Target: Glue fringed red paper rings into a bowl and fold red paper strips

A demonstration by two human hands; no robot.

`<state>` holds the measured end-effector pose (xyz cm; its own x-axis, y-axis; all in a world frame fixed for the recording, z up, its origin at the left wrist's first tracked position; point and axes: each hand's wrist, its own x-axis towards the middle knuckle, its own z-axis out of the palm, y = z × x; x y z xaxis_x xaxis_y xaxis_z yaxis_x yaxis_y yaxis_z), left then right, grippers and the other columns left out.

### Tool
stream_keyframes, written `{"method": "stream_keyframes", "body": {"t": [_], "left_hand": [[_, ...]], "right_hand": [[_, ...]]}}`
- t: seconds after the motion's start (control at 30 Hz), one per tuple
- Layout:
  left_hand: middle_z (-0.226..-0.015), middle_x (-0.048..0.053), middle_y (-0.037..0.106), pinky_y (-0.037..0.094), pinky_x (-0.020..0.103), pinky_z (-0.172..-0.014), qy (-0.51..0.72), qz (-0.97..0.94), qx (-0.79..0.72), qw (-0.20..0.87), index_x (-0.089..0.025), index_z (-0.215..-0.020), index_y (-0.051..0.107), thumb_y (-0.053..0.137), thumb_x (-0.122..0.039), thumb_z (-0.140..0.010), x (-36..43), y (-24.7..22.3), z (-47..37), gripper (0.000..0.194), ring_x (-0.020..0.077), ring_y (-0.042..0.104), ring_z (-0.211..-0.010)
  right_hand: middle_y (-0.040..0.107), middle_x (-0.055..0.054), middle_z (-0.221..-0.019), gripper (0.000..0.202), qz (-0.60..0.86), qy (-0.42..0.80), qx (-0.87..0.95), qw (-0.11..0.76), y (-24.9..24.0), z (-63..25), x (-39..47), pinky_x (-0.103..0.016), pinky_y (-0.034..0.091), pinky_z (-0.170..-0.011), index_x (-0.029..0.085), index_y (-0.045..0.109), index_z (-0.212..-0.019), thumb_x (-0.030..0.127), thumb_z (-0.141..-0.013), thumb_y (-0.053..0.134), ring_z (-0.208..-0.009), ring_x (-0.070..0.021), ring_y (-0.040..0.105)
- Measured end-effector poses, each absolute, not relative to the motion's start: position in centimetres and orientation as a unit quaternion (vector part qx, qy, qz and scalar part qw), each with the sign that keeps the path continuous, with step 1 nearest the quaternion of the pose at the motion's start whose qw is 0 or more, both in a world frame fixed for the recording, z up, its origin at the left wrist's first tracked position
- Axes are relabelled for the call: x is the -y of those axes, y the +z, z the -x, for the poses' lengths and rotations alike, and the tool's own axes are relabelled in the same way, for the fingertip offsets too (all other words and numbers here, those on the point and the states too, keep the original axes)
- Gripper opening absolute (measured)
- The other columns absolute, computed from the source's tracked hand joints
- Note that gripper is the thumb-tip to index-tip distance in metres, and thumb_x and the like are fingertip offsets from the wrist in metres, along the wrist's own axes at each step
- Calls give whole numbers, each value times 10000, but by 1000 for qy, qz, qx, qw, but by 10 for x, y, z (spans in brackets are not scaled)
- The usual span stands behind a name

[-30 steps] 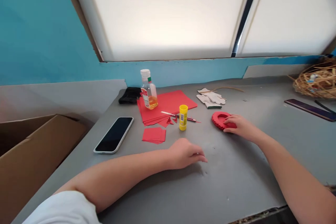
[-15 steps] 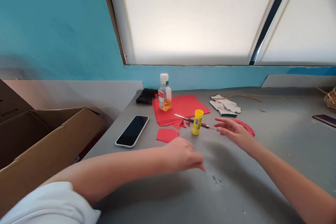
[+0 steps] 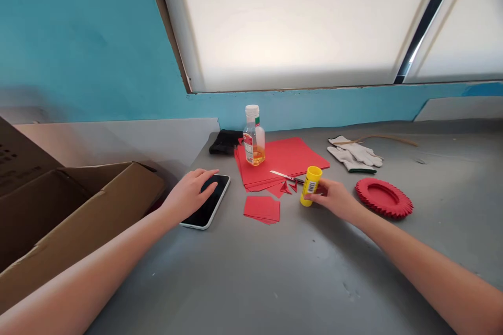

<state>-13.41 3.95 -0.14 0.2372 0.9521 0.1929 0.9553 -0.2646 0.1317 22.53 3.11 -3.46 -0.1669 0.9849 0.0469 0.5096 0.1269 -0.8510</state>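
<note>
My right hand (image 3: 336, 199) has its fingers round the lower part of a yellow glue stick (image 3: 312, 184), which stands upright on the grey table. Over the smartphone (image 3: 210, 204) is my left hand (image 3: 190, 193), fingers apart and holding nothing; whether it touches the screen I cannot tell. Between the hands lie a small stack of red paper squares (image 3: 261, 208) and some small folded red paper pieces (image 3: 285, 187). A thin knife (image 3: 286, 176) rests partly on the larger red sheets (image 3: 302, 154). Right of my right hand lies a round red pleated paper piece (image 3: 384, 197).
A bottle (image 3: 254, 138) with amber liquid stands on the red sheets, beside a black cloth item (image 3: 226, 142). White gloves (image 3: 356, 156) and a thin brown strip (image 3: 393, 138) lie at the back right. An open cardboard box (image 3: 98, 193) is at the left.
My left hand has moved left from in front of the glue stick to above the phone and opened. My right hand has closed on the glue stick. The view has shifted slightly.
</note>
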Motion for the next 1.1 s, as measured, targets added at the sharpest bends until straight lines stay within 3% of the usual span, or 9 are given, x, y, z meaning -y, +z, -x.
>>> {"method": "stream_keyframes", "body": {"t": [0.1,0.2,0.37,0.5,0.63,0.87,1.0,1.1], "left_hand": [[-1325,82,426,393,358,-894,-80,718,691,-25,-232,-1336,375,299,-568,-835,-43,-7,133,608,264,480,-1113],[-1414,114,319,389,414,-893,-9,699,714,-26,-249,-1411,220,338,-638,-784,-45,-10,125,747,330,399,-1207],[-1446,158,237,401,425,-851,29,694,719,-27,-261,-1436,49,396,-574,-774,-46,-15,117,810,378,355,-1235],[-1447,150,235,413,415,-819,17,692,721,-8,-260,-1436,23,394,-483,-779,-48,-23,119,787,375,402,-1188],[-1452,160,217,420,405,-793,22,691,723,12,-250,-1437,26,391,-455,-770,-48,-26,115,787,379,426,-1158],[-1462,144,194,428,434,-752,43,696,716,38,-283,-1433,37,359,-454,-778,-48,-25,106,749,400,468,-1092],[-1476,142,153,411,450,-821,28,692,721,-10,-274,-1434,27,345,-549,-793,-45,-21,118,767,398,425,-1165],[-1479,118,164,345,458,-941,-9,704,710,-33,-247,-1434,104,328,-596,-801,-30,-15,133,757,359,340,-1257]], "right_hand": [[689,-9,-925,278,552,377,664,335,-38,-227,-30,-389,496,-791,256,613,-927,378,-678,634,-874,-249,640],[694,-8,-921,280,551,377,657,350,-44,-226,-27,-415,492,-808,268,604,-935,393,-686,628,-877,-258,644],[694,-9,-940,277,558,394,642,348,-51,-224,-22,-427,472,-867,253,609,-918,351,-662,652,-921,-256,637],[655,-22,-1085,397,533,434,621,377,-46,-228,-20,-426,422,-953,247,605,-1014,333,-637,698,-1049,-247,582],[556,-33,-1259,458,441,509,528,517,-32,-236,-21,-430,379,-1005,284,518,-1196,385,-759,612,-1194,-218,470],[620,-35,-1172,375,375,579,453,565,-24,-239,-19,-432,391,-1003,282,575,-1139,321,-768,610,-1140,-208,522],[677,-34,-1055,385,405,562,423,584,-32,-238,-22,-416,415,-988,259,621,-1053,283,-677,699,-1076,-211,571],[709,-27,-908,376,494,532,358,588,-35,-239,-22,-392,493,-902,250,642,-972,300,-615,748,-897,-205,651]]}}
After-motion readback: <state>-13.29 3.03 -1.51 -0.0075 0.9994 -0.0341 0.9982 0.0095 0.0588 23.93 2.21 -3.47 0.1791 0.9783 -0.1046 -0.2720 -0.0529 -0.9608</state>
